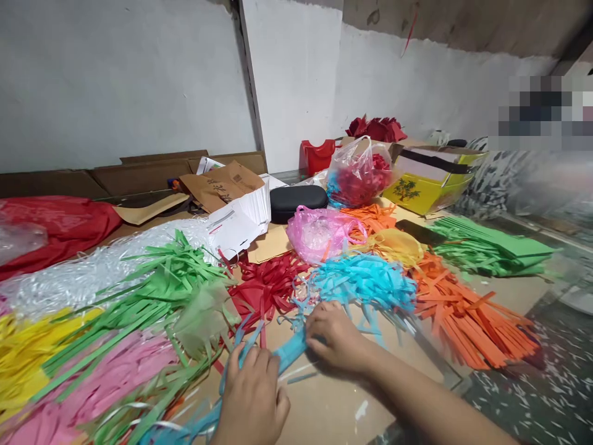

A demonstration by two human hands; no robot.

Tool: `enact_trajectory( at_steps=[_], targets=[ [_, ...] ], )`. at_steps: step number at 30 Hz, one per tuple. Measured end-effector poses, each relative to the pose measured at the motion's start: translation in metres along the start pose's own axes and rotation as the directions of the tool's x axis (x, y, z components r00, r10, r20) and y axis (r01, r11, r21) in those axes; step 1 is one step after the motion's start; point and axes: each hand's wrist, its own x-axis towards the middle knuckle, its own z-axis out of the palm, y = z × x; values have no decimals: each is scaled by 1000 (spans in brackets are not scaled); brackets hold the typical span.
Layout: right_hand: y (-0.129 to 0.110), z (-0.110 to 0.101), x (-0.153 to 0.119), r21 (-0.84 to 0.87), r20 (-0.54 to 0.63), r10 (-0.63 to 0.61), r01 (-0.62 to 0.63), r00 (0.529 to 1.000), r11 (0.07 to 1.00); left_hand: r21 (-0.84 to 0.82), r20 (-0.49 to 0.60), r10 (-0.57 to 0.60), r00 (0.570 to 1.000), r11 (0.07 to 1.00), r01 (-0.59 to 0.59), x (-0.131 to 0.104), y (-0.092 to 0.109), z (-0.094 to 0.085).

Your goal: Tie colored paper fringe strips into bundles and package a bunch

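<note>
My left hand [254,389] lies low in the middle of the view, its fingers curled over light blue strips. Farther up and to the right, my right hand [333,334] is closed on the other end of the same flat bundle of blue strips [291,351]. The bundle runs slantwise between the two hands, just above the brown board. Loose blue ends trail out below and beside my left hand. Right behind my right hand is a heap of cut light blue strips [364,281]. What lies under my fingers is hidden.
Heaps of green [157,284], pink [111,377], red [269,284] and orange strips [472,315] surround the brown board [333,402]. Behind them are a pink plastic bag [319,235], a black case [298,203] and a yellow box [419,185]. Another person [528,167] sits at far right.
</note>
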Motion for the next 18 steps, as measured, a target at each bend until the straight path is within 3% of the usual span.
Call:
enact_trajectory(
  at_steps=[2,6,10,13,18],
  targets=[
    [-6,3,2,-7,-43,-28,27,999,1000,35,-40,-7,999,999,8,-2,2,6],
    [-9,8,2,-45,111,-76,82,991,996,-46,-56,-8,998,999,6,-3,-9,14],
    [7,10,5,60,179,79,-91,981,994,-196,98,-75,992,976,93,-2,-28,9],
    [14,16,9,63,152,218,-229,964,971,-205,201,-119,972,965,161,-1,-37,9],
    [11,27,12,-80,98,323,-316,941,945,-88,143,-174,974,978,187,1,-35,19]
  ],
)
